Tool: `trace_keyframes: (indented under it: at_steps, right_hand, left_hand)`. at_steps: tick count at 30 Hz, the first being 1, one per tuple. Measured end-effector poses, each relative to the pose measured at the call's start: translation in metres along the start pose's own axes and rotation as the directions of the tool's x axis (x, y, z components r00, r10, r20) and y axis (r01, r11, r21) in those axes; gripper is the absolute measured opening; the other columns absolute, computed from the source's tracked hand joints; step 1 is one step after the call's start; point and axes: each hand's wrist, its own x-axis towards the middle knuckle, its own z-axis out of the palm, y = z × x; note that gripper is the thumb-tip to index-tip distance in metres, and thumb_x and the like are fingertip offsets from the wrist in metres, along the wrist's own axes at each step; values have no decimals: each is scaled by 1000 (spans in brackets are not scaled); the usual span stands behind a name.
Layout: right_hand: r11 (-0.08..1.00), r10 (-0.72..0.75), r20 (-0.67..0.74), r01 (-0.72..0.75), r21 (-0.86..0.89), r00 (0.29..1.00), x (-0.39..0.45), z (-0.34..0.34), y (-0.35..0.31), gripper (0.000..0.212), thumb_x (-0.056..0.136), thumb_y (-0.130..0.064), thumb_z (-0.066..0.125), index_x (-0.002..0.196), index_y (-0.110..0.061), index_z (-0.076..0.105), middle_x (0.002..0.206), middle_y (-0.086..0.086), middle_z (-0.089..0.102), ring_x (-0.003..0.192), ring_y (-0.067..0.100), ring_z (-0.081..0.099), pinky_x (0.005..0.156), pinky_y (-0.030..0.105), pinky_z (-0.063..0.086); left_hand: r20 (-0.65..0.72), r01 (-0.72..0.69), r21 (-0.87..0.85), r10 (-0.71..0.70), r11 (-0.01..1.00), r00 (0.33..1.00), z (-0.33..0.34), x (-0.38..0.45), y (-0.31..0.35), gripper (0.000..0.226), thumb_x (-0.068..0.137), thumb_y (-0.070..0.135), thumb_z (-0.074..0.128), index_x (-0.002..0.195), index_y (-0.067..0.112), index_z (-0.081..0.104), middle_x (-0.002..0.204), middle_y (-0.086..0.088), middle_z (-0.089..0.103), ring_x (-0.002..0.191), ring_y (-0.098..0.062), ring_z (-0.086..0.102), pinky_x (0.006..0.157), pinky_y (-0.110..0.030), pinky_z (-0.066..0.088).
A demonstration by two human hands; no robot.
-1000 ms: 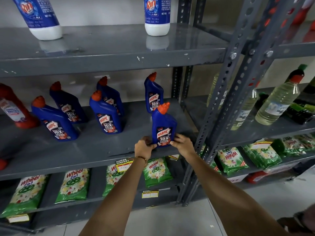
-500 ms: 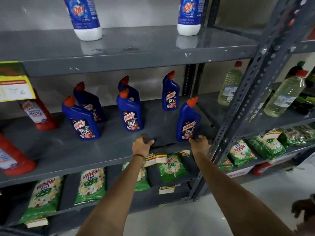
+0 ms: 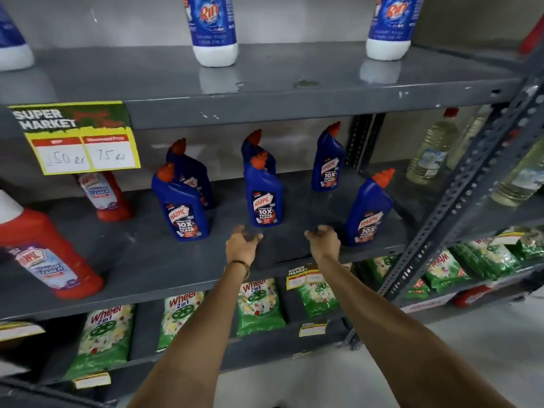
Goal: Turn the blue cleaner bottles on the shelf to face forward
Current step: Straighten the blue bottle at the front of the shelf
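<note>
Blue "HARPIC 10X TOTAL CLEAN" bottles (image 3: 264,198) on shelf (image 3: 141,260)

Upper frame: three white-based Rin bottles, one at centre (image 3: 214,30), one at right (image 3: 390,25), one cut off at the left edge (image 3: 11,45). Upper left: a yellow-bordered price tag (image 3: 78,139) hanging from a shelf edge. Left: two red Harpic bottles, a near one (image 3: 44,254) and a farther one (image 3: 103,192). Right: clear bottles of pale liquid (image 3: 432,151). Lower frame: green Wheel packets (image 3: 259,304) in a row, with small price labels (image 3: 303,279) above and below them.
</note>
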Motion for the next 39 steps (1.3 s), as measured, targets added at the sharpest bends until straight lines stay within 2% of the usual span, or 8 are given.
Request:
trace_keyframes:
  at_steps: [6, 10, 15, 19, 28, 31, 35, 39]
  right_hand:
    - [999, -37, 215, 37, 1, 976, 28, 41, -21, 53, 82, -18, 66, 130, -9, 46, 134, 14, 54, 120, 26, 53, 91, 29, 42]
    - [993, -110, 300, 92, 74, 947, 43, 57, -30, 58, 79, -7, 68, 131, -5, 45, 132, 15, 55, 117, 24, 54, 92, 27, 39]
    - [977, -208, 381, 175, 120, 901, 59, 61, -27, 44, 82, -2, 62, 125, -4, 52, 123, 20, 60, 115, 30, 56, 101, 47, 45]
    - [980, -187, 373, 144, 140, 909, 66, 62, -25, 42, 83, 0, 60, 124, 0, 51, 123, 25, 60, 114, 34, 57, 100, 51, 45]
    - [978, -209, 377, 183, 103, 902, 54, 50, -20, 41, 85, 1, 57, 126, 3, 49, 124, 27, 58, 115, 36, 56, 100, 49, 45]
    - [980, -199, 393, 174, 99, 898, 45, 42, -16, 42, 86, -1, 56, 127, 0, 49, 127, 24, 57, 116, 33, 55, 99, 42, 45]
    - [983, -178, 422, 137, 126, 889, 30, 30, -8, 44, 87, -1, 55, 130, -3, 45, 131, 20, 55, 120, 29, 52, 102, 42, 44]
    - [980, -188, 427, 140, 141, 885, 16, 18, 0, 45, 87, -1, 55, 131, -3, 44, 131, 20, 54, 111, 18, 51, 97, 34, 43]
  left_hand:
    - [9, 16, -30, -15, 999, 1000, -8, 35, 5, 64, 81, 21, 68, 137, 5, 39, 135, -15, 53, 121, -28, 53, 100, -35, 42]
    - [119, -20, 32, 17, 999, 993, -5, 57, 13, 66, 84, 16, 64, 140, 5, 32, 144, -16, 42, 130, -28, 44, 106, -34, 36]
    - [192, -107, 75, 91, 991, 977, 4, 71, 17, 50, 85, 11, 62, 130, 3, 44, 133, -17, 54, 122, -30, 50, 99, -33, 40]
    - [194, -79, -3, 78, 997, 978, 8, 72, 14, 45, 85, 7, 60, 128, 3, 46, 127, -19, 58, 117, -30, 54, 99, -36, 43]
    - [199, -71, 2, 69, 997, 978, 4, 56, 12, 40, 86, 10, 60, 124, 4, 49, 126, -17, 60, 116, -27, 55, 96, -33, 44]
    - [198, -60, -21, 63, 998, 978, 4, 44, 9, 38, 85, 10, 61, 121, 4, 51, 124, -17, 61, 115, -26, 56, 92, -29, 43]
    - [178, -63, -53, 72, 997, 981, 4, 25, 4, 40, 83, 9, 64, 121, 2, 52, 123, -19, 62, 114, -28, 57, 97, -36, 46]
    - [172, -66, -58, 75, 996, 982, 3, 7, 1, 44, 83, 10, 65, 123, 0, 50, 124, -20, 61, 115, -29, 57, 97, -35, 45]
